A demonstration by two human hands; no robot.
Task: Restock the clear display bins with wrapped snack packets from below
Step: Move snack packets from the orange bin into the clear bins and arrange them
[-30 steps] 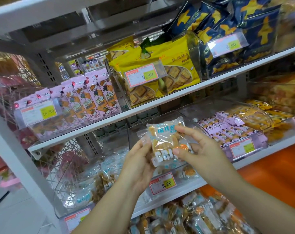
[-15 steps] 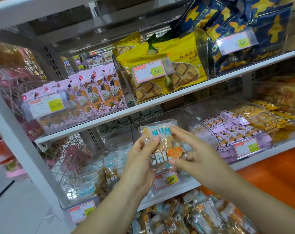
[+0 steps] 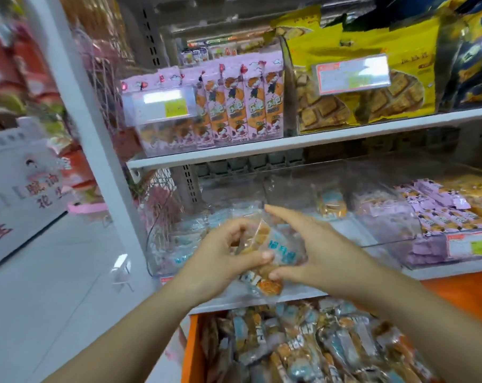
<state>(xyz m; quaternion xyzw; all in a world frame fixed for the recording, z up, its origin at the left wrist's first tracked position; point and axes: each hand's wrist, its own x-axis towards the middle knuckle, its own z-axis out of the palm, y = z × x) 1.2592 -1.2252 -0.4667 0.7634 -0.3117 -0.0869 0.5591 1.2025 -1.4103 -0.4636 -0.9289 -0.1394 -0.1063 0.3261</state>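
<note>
**Item 1.** White metal shelving unit (image 3: 76,106): one upright post was recorded at left, with two shelf boards running right from it.

**Item 2.** Orange-walled stock tub (image 3: 190,349), near, below the shelves. It was found heaped with clear-wrapped biscuit packets (image 3: 303,352), so much stock was judged left to move.

**Item 3.** Clear plastic display bin (image 3: 372,236), middle of the lower shelf. It was found almost bare, with a single far packet (image 3: 331,205) noted at its back. Filling was judged barely begun. Its low front edge and the gap under the board above were judged to allow easy entry.

**Item 4.** Purple snack packets (image 3: 441,211), filling the bin at right.

**Item 5.** Right hand (image 3: 325,252): the thumb was set under the held packet and the fingers laid over it, forefinger straight.

**Item 6.** Left hand (image 3: 220,261): thumb and curled fingers were pinched on the packet's left side.

**Item 7.** Clear-wrapped snack packet with blue print (image 3: 273,252): it was held between both hands in front of the lower shelf, above the tub, and not yet placed in any bin.
</note>
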